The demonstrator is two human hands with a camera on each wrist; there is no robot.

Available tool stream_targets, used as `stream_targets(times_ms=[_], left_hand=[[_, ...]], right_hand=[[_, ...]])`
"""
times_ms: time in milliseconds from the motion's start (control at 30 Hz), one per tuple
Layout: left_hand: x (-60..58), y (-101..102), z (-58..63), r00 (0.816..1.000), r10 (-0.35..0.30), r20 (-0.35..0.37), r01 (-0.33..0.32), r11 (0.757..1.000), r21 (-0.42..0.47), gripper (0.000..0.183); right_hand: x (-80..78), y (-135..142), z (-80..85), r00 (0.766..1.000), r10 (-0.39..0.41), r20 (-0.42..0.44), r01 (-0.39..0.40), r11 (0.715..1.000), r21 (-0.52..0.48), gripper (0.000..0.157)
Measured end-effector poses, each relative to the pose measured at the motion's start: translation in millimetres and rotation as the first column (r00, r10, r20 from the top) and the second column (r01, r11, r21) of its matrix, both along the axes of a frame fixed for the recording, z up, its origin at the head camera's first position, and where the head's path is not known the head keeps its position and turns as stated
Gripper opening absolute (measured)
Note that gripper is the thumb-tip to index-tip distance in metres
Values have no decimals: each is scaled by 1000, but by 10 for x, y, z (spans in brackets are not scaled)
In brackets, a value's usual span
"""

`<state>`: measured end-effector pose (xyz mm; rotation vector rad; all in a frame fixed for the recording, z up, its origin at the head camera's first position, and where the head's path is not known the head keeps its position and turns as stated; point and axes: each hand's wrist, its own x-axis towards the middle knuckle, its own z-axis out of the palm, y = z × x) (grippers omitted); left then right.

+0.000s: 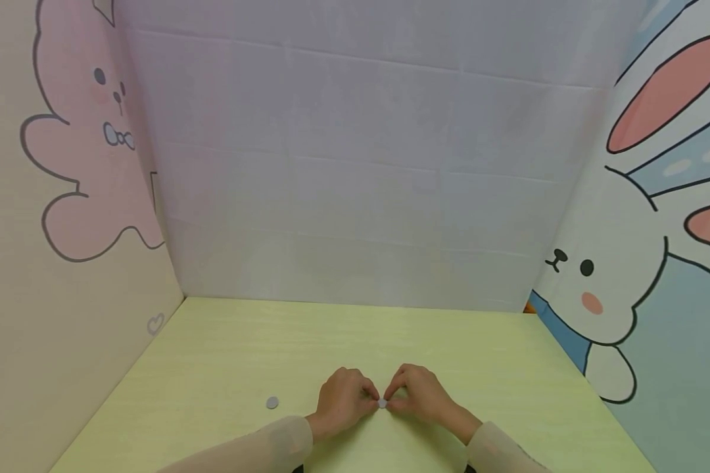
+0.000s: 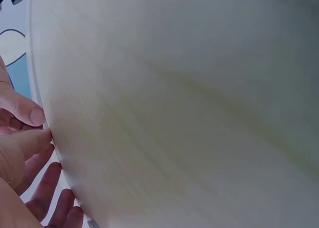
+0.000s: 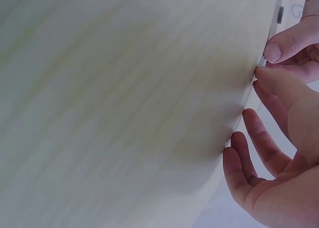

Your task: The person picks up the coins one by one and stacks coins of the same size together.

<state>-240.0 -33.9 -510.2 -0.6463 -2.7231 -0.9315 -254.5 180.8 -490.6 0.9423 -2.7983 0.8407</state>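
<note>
Between my two hands a small round grey disc [image 1: 382, 403] is on the pale yellow table [image 1: 225, 355]; it looks like a coin, though its kind cannot be made out. Thumb and forefinger of my left hand [image 1: 344, 397] pinch at its left edge. From the other side, my right hand [image 1: 423, 394] pinches at its right edge. The other fingers of both hands are bent and low over the tabletop. In the two wrist views, fingers of the left hand [image 2: 15, 158] and right hand [image 3: 294, 128] meet the tabletop, and the pinched disc is largely hidden.
A second grey disc [image 1: 272, 403] lies flat on the table, left of my left hand. A white creased sheet [image 1: 355, 171] stands behind the table. Panels with a pink cartoon animal [image 1: 89, 151] and a white cartoon rabbit [image 1: 615, 276] flank it.
</note>
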Motion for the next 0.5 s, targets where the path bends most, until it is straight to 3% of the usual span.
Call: stream_targets(times_ms=[233, 500], left_hand=[[-15, -16, -20, 999, -6, -35, 6, 1000, -5, 10], [-16, -129, 83, 999, -26, 19, 27, 999, -29, 10]], right_hand=[[10, 8, 3, 1000, -4, -9, 4, 1000, 9, 9], [24, 52, 38, 1000, 5, -17, -5, 999, 33, 7]])
